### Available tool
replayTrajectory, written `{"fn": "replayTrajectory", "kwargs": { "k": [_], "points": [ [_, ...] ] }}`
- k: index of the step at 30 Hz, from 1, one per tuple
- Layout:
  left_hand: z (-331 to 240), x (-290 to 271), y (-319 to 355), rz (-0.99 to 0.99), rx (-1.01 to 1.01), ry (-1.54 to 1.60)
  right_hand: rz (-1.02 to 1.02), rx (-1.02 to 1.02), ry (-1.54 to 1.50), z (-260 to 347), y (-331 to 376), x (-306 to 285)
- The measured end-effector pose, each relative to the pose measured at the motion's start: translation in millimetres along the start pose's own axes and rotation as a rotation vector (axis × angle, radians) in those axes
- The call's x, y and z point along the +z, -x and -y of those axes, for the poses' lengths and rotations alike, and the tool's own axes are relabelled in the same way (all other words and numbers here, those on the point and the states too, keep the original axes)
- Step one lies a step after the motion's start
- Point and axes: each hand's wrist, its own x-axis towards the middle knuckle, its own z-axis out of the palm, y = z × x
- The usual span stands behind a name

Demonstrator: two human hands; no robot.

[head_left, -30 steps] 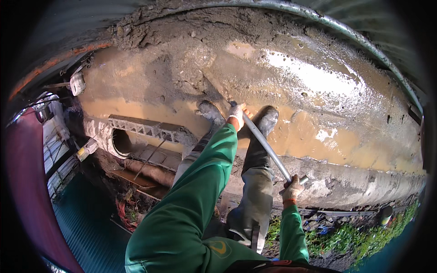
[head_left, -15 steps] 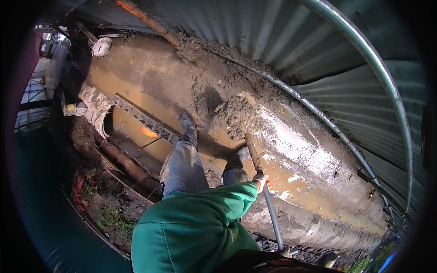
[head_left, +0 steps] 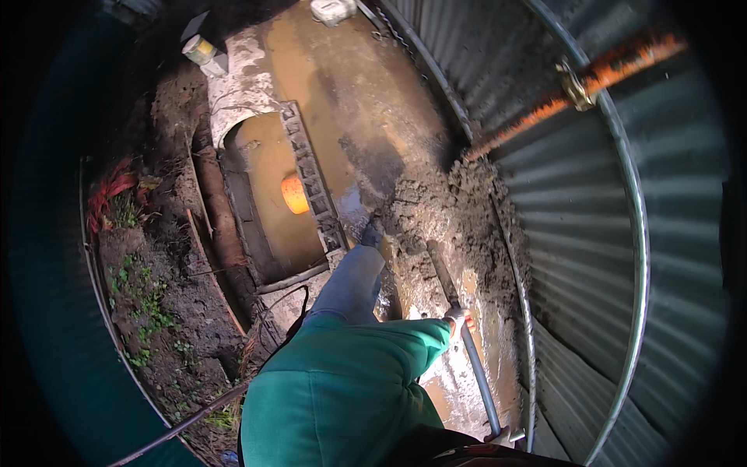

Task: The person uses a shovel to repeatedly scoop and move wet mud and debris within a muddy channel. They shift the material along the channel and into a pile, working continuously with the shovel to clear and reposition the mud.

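My left hand (head_left: 459,321), at the end of a green sleeve, is closed round the middle of a long shovel shaft (head_left: 476,373). At the shaft's lower end in the picture, my right hand (head_left: 504,437) grips the handle end, partly cut off by dark cloth. The shaft slants away from me, muddy brown toward its far part. Its far end meets a heap of wet, lumpy mud (head_left: 436,202), and the blade cannot be made out there. My leg (head_left: 350,284) in grey trousers stands in the mud left of the shovel.
Corrugated metal sheeting (head_left: 576,210) with a curved pipe (head_left: 640,233) and a rusty orange pipe (head_left: 576,97) rises on the right. Left lie a row of hollow blocks (head_left: 307,167), an orange object (head_left: 294,193) in muddy water, and a broken concrete pipe (head_left: 237,82).
My view has turned left, so the surroundings appear rotated clockwise. The shovel's far end now lies by the mud heap near the sheeting. Both hands keep their grip.
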Motion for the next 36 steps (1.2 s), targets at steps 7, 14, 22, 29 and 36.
{"fn": "replayTrajectory", "kwargs": {
  "k": [7, 14, 22, 29, 36],
  "points": [
    [-563.2, 2.4, 231.4, 0.484, 0.687, 0.323, 0.618, -0.646, -0.503, 340.7, 268.8, 330.6],
    [-787.0, -132.4, 609.5, -0.207, 1.398, -0.05, 1.288, -2.062, -0.541, 420.5, 616.0, 402.6],
    [-754.2, -87.7, 721.9, 0.594, 1.743, 0.076, 1.706, -1.733, -0.391, 395.2, 602.6, 420.9],
    [-708.3, -34.9, 487.9, 0.703, 1.137, 0.308, 1.578, -0.548, -0.415, 370.5, 422.9, 379.2],
    [-443.7, -14.1, 191.1, 0.118, 0.397, 0.207, 0.932, 0.072, -0.438, 163.3, 224.4, 226.3]
  ]
}}
